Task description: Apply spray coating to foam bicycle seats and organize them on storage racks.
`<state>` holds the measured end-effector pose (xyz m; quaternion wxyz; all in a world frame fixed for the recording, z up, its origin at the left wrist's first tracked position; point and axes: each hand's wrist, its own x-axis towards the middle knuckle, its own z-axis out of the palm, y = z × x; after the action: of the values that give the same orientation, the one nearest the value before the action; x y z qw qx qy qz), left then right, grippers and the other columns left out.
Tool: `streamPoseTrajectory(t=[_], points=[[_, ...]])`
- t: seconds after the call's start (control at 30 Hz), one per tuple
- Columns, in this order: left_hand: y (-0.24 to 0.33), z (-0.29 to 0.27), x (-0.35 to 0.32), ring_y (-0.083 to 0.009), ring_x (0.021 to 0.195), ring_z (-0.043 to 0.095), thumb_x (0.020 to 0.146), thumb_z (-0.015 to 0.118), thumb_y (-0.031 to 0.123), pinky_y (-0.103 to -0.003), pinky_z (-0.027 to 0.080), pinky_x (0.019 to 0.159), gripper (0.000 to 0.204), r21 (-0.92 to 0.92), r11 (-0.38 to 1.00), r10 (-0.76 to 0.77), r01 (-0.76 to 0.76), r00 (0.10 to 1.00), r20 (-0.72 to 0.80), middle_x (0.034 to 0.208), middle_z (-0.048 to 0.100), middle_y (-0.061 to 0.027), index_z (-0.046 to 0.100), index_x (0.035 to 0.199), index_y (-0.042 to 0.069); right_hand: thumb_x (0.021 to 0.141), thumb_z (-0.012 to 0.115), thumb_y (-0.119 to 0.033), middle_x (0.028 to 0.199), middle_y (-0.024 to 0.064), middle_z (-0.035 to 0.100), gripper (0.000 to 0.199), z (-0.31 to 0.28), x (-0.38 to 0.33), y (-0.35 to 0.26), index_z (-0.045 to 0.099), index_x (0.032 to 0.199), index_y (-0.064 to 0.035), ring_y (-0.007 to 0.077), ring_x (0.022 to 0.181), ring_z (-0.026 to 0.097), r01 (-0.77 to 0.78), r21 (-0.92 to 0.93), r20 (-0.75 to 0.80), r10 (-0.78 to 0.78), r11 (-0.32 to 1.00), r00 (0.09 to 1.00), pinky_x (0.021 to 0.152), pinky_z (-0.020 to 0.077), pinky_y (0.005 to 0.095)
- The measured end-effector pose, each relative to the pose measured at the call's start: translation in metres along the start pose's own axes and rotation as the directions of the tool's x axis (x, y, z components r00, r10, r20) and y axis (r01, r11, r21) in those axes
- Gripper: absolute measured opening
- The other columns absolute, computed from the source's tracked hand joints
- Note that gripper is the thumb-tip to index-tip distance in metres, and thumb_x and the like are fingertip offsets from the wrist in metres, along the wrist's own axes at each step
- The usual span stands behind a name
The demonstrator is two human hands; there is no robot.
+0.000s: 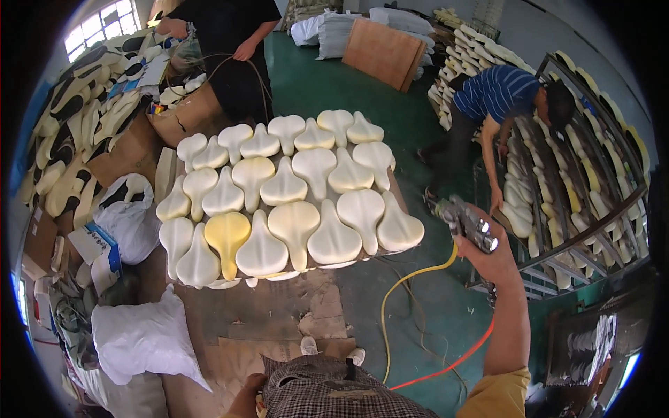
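Note:
My right hand (492, 252) is wrapped around a metal spray gun (465, 220), held out to the right of the work table. A yellow hose (385, 313) and a red hose (460, 360) trail below it. Rows of cream bicycle-saddle foam pads (285, 182) cover the table, narrow noses pointing alternately near and far. One pad (227, 238) in the near row is distinctly yellower. Low beside my checked apron (327, 390) is my left hand (251, 387), away from the pads; its fingers are mostly hidden.
At the right, a person in a striped shirt (498, 94) bends over a metal rack (592, 237) of pads. Another person in black (233, 52) stands behind the table, holding a thin hose. Piled pads (66, 150), a cardboard box (125, 150) and a white sack (143, 334) line the left.

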<state>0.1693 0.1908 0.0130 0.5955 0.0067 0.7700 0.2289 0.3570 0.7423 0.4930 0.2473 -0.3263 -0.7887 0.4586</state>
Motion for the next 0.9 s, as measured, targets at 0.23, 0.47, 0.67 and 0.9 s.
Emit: streamPoseTrajectory(t=[0.23, 0.47, 0.67, 0.9], points=[[0.015, -0.019, -0.009, -0.0227, 0.068, 0.054, 0.077, 0.061, 0.022, -0.038, 0.046, 0.06, 0.018, -0.087, 0.996, 0.034, -0.03, 0.999, 0.041, 0.08, 0.053, -0.0049, 0.062, 0.089, 0.009, 0.074, 0.066, -0.005, 0.09, 0.0064, 0.064, 0.05, 0.011, -0.004, -0.001, 0.053, 0.123, -0.0019, 0.0079, 0.083, 0.054, -0.05, -0.003, 0.019, 0.05, 0.999, 0.999, 0.078, 0.0444, 0.0237], [0.011, -0.028, 0.007, -0.0218, 0.068, 0.054, 0.078, 0.062, 0.023, -0.037, 0.046, 0.059, 0.015, -0.122, 0.953, 0.292, -0.279, 0.951, 0.104, 0.08, 0.054, -0.0043, 0.062, 0.087, 0.011, 0.075, 0.066, -0.004, 0.088, 0.0056, 0.064, 0.05, 0.003, -0.029, 0.0, 0.053, 0.123, -0.0016, 0.0075, 0.082, 0.053, 0.007, -0.057, 0.008, -0.006, 0.998, 1.0, 0.077, 0.0445, 0.0239], [0.04, -0.02, -0.001, -0.0214, 0.067, 0.054, 0.077, 0.061, 0.021, -0.035, 0.046, 0.055, 0.015, -0.265, 0.961, -0.079, 0.081, 0.997, 0.019, 0.078, 0.056, -0.0045, 0.062, 0.087, 0.01, 0.075, 0.065, -0.007, 0.088, 0.0059, 0.064, 0.051, -0.019, -0.073, 0.002, 0.052, 0.124, -0.0029, 0.01, 0.076, 0.056, 0.004, -0.247, 0.162, 0.038, 0.969, 0.986, 0.073, 0.0468, 0.0253], [0.035, -0.019, 0.002, -0.0208, 0.064, 0.056, 0.077, 0.061, 0.02, -0.036, 0.049, 0.058, 0.017, -0.076, 0.984, 0.171, -0.164, 0.981, 0.096, 0.079, 0.057, -0.005, 0.061, 0.087, 0.007, 0.073, 0.067, -0.005, 0.083, 0.0097, 0.062, 0.051, -0.015, -0.081, -0.004, 0.053, 0.121, -0.0019, 0.011, 0.071, 0.055, -0.05, -0.137, -0.001, 0.05, 0.989, 0.999, 0.07, 0.0464, 0.0257]])
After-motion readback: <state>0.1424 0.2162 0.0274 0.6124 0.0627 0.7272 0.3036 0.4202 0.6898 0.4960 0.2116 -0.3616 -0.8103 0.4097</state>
